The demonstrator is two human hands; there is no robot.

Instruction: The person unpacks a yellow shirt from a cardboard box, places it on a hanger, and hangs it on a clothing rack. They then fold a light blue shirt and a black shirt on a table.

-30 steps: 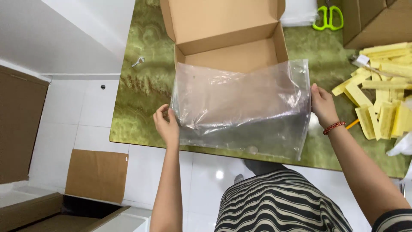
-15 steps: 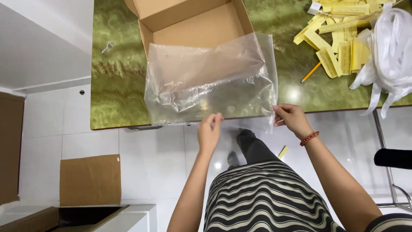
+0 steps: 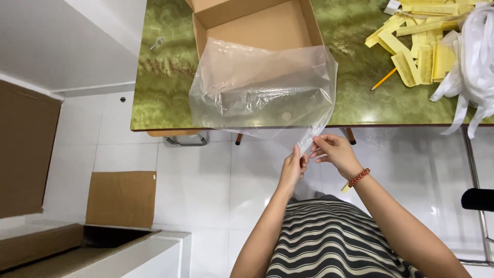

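A large clear plastic bag (image 3: 262,87) drapes over the front of an open cardboard box (image 3: 257,25) on the green marble-patterned table (image 3: 159,87). The bag's lower corner hangs past the table's near edge. My left hand (image 3: 294,167) and my right hand (image 3: 332,152) are close together below that edge, both pinching the hanging corner of the bag. A red bead bracelet circles my right wrist.
Yellow paper strips (image 3: 417,41), a pencil (image 3: 383,79) and white plastic ribbon (image 3: 471,56) lie on the table's right side. A small metal piece (image 3: 157,43) rests at far left. Flat cardboard (image 3: 121,198) and an open box (image 3: 77,247) sit on the white tile floor.
My hands slid from the bag's two sides to its lower right corner and came together. The view shifted so the table sits higher in the frame.
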